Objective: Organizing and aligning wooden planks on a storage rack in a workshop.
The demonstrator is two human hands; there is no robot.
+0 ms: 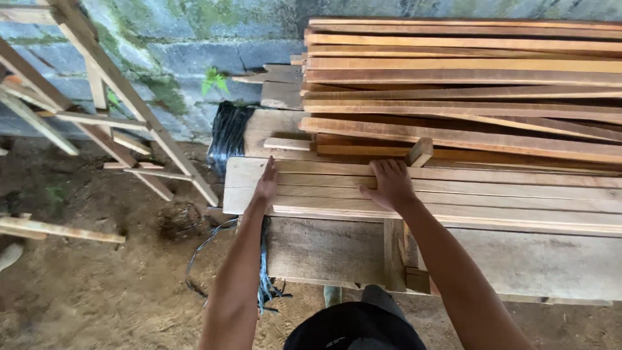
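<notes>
While both bare hands lie on it, the low stack of pale, flat sawn planks [453, 194] sits on a grey, weathered wooden bench [518, 259] directly in front of the person. Nearest on that stack, the left hand [266, 185] presses its edge and palm against the planks' left ends, fingers straight and together, closed on nothing. Just to the right of it on the same stack, the right hand [390, 185] rests flat and spread on the top plank, fingers reaching toward the far edge, also wrapped around nothing.

These planks look thin, long and stiff, light singly though probably weighty as a bundle; the rough-sawn faces should give good friction, with splinters likely at the edges. A hold near the ends or under the long edges looks soundest, since the thin boards may flex at mid-span.

Just beyond the pale stack, a small upright wooden block [420, 152] stands. Farther behind rises a taller pile of orange-brown long boards [466, 78], against a mossy grey block wall [181, 52]. Left of the pale stack, a slanted wooden frame [116, 97] stands on bare earth.
</notes>
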